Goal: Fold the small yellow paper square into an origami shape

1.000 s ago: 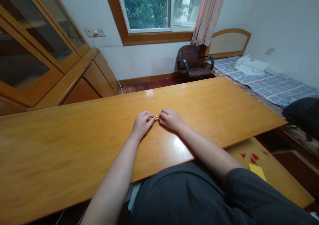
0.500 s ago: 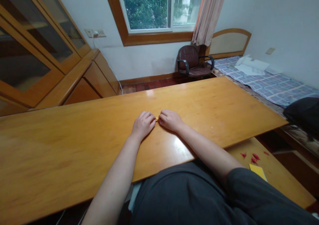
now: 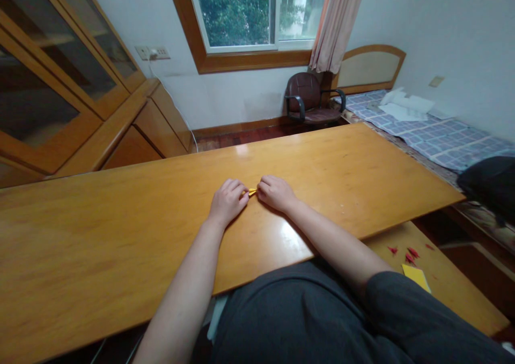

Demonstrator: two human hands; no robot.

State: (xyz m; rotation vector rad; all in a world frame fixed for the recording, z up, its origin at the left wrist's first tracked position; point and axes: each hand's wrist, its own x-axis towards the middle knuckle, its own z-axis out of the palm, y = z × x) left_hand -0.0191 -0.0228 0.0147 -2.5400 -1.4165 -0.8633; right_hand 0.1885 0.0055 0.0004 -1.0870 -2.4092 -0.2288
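Note:
A small folded piece of yellow paper [image 3: 252, 192] spans the narrow gap between my two hands, just above or on the wooden table [image 3: 120, 235]. My left hand [image 3: 229, 202] pinches its left end, fingers curled and closed. On the other side, my right hand [image 3: 276, 193] is closed too, its fingertips at the paper's right end. Most of the paper's outline is hidden by my fingers, so its full shape cannot be made out.
Lower right, a second wooden surface [image 3: 454, 283] bears several small red folded pieces [image 3: 410, 256] and a yellow paper stack [image 3: 416, 278]. A brown armchair [image 3: 306, 98] stands beyond the table. A bed [image 3: 438, 133] with a black bag [image 3: 491, 187] is at right, a cabinet [image 3: 120, 111] at left.
My left hand has shifted slightly left, away from my right hand. More of the yellow paper shows between them.

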